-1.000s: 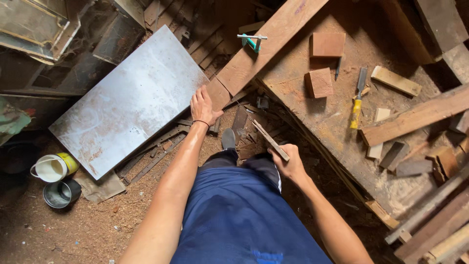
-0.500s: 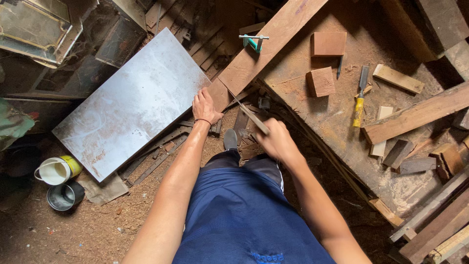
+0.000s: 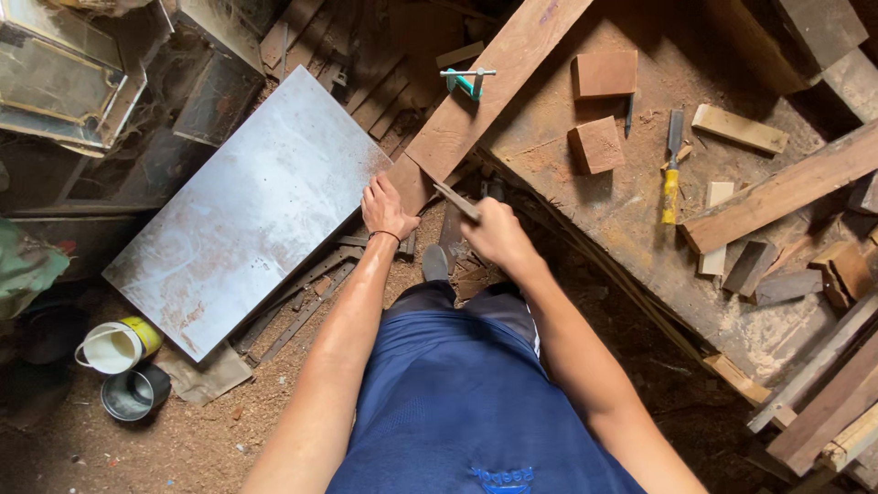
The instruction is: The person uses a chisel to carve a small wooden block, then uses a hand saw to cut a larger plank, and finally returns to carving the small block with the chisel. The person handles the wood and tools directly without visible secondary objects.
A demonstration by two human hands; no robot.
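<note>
Left hand (image 3: 386, 207) rests flat, fingers spread, on the lower end of a long reddish plank (image 3: 476, 101) that runs slantwise off the workbench (image 3: 640, 220) and is pinned by a teal clamp (image 3: 468, 80). Right hand (image 3: 497, 233) is clenched around a thin flat tool (image 3: 455, 199), its tip at the plank's end. A grey metal sheet (image 3: 247, 210) lies just left; a yellow-handled chisel (image 3: 672, 169) rests on the bench.

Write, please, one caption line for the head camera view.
Left hand steadies a long reddish wooden plank while right hand holds a thin flat tool against it.
</note>
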